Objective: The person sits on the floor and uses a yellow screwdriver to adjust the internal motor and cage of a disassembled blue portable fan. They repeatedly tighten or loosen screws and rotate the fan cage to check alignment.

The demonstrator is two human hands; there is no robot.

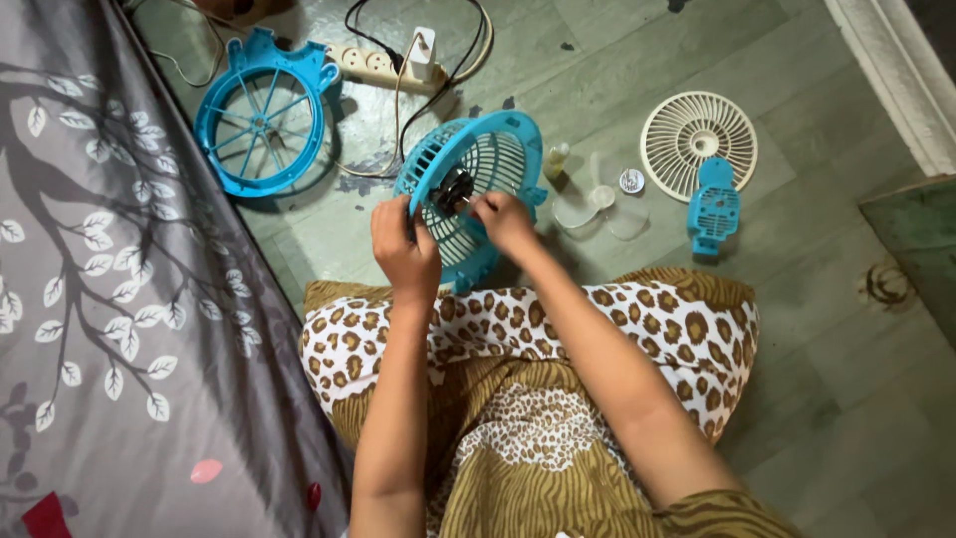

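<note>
A round blue fan housing with a white inner grille point(493, 149) stands tilted on the floor in front of my knees. My left hand point(403, 247) grips its left rim. My right hand point(503, 219) pinches at the small black motor part point(453, 189) in the housing's middle; what sits between the fingertips is too small to tell.
A blue round fan frame point(261, 112) lies to the far left by a grey leaf-patterned cloth point(90, 279). A white power strip point(383, 62) with cables sits behind. To the right lie clear fan blades point(597, 204), a small cap point(631, 180), a white grille point(697, 139) and a blue stand piece point(714, 214).
</note>
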